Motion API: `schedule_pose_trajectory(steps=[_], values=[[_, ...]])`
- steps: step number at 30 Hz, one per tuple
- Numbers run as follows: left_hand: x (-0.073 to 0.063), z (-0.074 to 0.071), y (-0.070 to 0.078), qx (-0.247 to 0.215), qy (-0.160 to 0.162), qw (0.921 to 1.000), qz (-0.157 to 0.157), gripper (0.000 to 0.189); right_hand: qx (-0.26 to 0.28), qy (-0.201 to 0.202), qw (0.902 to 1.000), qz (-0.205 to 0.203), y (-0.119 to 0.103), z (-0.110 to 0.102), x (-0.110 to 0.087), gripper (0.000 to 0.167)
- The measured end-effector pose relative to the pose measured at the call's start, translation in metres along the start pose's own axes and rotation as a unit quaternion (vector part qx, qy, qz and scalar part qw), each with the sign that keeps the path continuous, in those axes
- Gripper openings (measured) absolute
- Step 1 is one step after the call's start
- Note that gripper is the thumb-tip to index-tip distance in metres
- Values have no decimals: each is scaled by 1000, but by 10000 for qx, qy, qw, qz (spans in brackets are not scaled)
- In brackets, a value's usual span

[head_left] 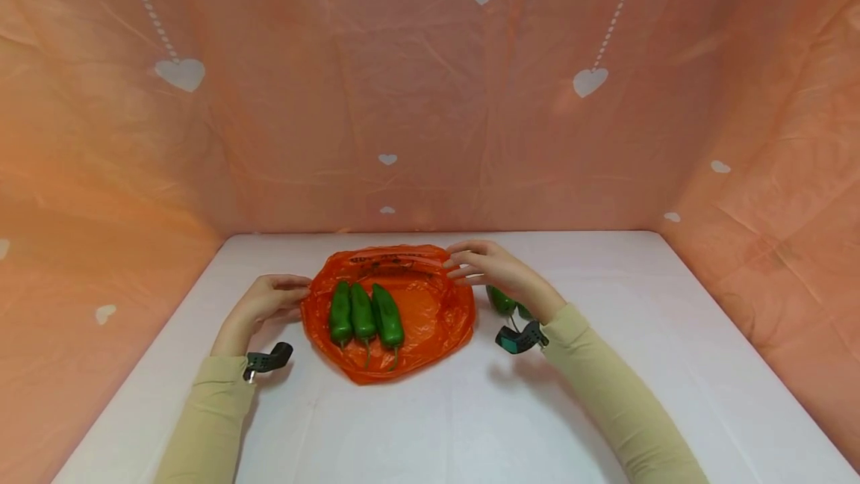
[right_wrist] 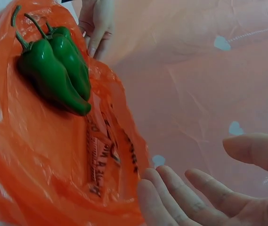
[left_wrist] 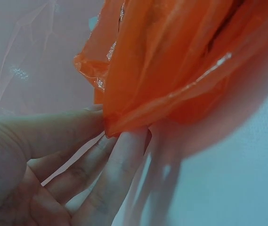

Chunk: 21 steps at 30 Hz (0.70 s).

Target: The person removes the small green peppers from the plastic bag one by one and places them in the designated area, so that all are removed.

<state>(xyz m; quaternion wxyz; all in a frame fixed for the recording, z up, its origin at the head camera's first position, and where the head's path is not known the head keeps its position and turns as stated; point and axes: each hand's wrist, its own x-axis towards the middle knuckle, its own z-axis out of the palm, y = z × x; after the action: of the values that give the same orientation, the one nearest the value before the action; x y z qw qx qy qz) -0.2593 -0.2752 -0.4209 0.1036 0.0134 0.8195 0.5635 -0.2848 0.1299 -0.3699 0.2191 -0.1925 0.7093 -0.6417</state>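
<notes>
Head view: one orange bag [head_left: 430,312], spread on a white bench [head_left: 416,424], bearing three green peppers [head_left: 363,312] side by side in its left part; left hand [head_left: 269,296] at its left edge, right hand [head_left: 493,267] at its upper right, further peppers [head_left: 500,300] partly hidden beneath the latter. Left wrist view: thumb and fingers pinching the bag's edge. Right wrist view: fingers loosely extended, thumb wide of them, tips at the bag's rim, contact uncertain.
</notes>
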Motion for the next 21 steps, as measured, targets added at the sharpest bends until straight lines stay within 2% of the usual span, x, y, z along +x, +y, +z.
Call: schedule_pose_trajectory(steps=[10, 21], values=[[1, 0, 0, 24, -31, 10000, 14, 45, -62, -387, 9988, 284, 10, 20, 11, 48], [1, -2, 0, 101, -4, 9999, -1, 45, 102, -519, 9973, 505, 22, 38, 17, 47]])
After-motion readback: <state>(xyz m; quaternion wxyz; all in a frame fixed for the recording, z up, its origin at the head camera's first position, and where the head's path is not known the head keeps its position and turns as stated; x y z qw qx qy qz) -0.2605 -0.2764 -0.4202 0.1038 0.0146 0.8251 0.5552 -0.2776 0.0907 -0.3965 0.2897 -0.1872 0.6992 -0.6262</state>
